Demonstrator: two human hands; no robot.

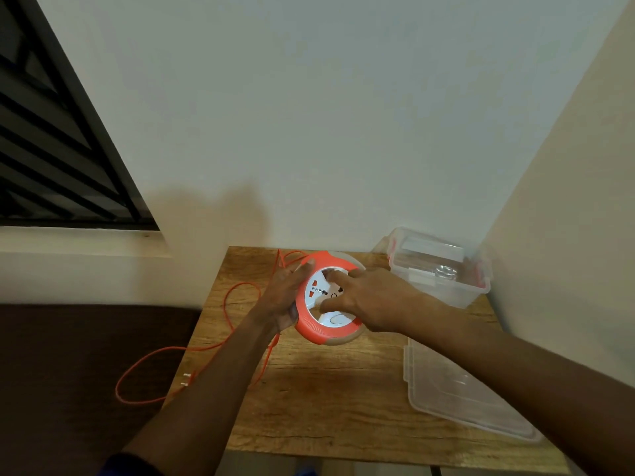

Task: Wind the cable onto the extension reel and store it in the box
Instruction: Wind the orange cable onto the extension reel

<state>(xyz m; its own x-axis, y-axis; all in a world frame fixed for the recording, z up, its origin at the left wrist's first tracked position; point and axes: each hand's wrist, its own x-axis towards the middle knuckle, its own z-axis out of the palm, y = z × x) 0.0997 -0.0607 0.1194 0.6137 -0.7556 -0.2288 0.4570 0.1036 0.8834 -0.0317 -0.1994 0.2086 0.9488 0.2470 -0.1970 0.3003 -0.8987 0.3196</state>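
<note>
A round orange and white extension reel (311, 333) lies flat at the back of a wooden table (330, 400). My left hand (283, 297) holds its left rim, fingers along the edge. Resting on the white socket face is my right hand (364, 300), with its fingers curled on the hub. The thin orange cable (226, 304) runs off the reel's left side, loops over the table's left edge and hangs down in a wide loop; its plug (187, 379) lies at the table's left edge. A clear plastic box (443, 286) with red clips stands open at the back right corner.
The box's clear lid (460, 393) lies flat on the table's right side. Walls close in behind and on the right. A dark brown surface (68, 372) sits lower on the left, below a barred window (51, 149).
</note>
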